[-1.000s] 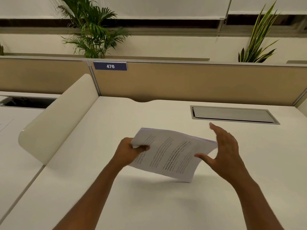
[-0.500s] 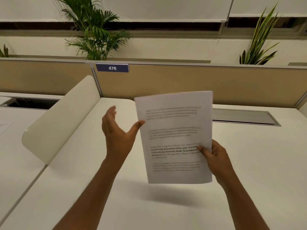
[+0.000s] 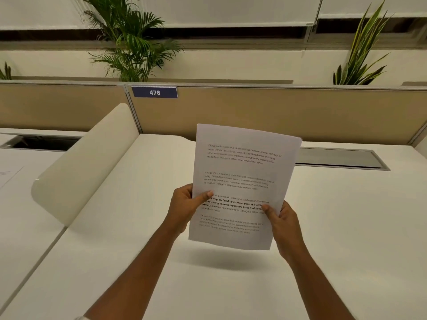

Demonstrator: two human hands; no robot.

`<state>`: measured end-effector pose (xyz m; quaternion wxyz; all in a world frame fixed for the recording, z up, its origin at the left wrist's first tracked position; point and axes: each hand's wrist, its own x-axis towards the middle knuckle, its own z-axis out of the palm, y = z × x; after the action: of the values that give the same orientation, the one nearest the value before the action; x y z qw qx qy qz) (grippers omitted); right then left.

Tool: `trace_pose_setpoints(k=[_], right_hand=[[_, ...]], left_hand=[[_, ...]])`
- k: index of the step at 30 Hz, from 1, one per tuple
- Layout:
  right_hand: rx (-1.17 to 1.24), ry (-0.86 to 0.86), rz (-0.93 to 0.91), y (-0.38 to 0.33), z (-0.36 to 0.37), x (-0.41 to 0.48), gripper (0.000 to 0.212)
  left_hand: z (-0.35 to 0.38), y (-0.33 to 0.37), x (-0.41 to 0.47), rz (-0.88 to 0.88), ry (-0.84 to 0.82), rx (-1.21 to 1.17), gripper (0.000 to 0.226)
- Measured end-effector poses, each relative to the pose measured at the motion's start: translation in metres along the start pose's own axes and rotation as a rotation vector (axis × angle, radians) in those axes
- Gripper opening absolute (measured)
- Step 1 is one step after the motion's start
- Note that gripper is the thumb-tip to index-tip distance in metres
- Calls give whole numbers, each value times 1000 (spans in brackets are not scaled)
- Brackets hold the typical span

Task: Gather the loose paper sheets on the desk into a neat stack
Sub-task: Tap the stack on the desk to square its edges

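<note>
So, paper stack held upright above bench
Both hands' fingers clamped on its sides, long axis vertical, btm edge nearest bench.

Two bare arms, no sleeves, no rings, no watch. The left hand and right hand have short nails.

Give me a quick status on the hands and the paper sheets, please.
Left hand and right hand both in grip on the paper sheets. Stack upright, lifted clear of the desk. Top right edges slightly fanned. Nothing in the way.
</note>
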<state>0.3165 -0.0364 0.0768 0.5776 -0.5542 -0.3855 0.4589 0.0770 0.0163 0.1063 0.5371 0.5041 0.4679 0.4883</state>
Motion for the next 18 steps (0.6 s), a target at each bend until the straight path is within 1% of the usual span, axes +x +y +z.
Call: trace_pose_setpoints(k=[3, 6, 9, 13, 18], right_hand=[[-11, -7, -5, 9, 0, 0, 16], [-47, 1, -17, 19, 1, -1, 16], [-67, 15, -25, 27, 1, -2, 17], [-84, 13, -33, 32, -1, -1, 18], [-163, -32, -8, 53, -4, -5, 23]], left_hand=[[0, -10, -1, -11, 49, -39, 13], [6, -22, -7, 1, 99, -44, 9], [12, -32, -14, 8, 159, -26, 14], [14, -40, -16, 34, 190, -38, 22], [18, -65, -23, -22, 191, -44, 15]])
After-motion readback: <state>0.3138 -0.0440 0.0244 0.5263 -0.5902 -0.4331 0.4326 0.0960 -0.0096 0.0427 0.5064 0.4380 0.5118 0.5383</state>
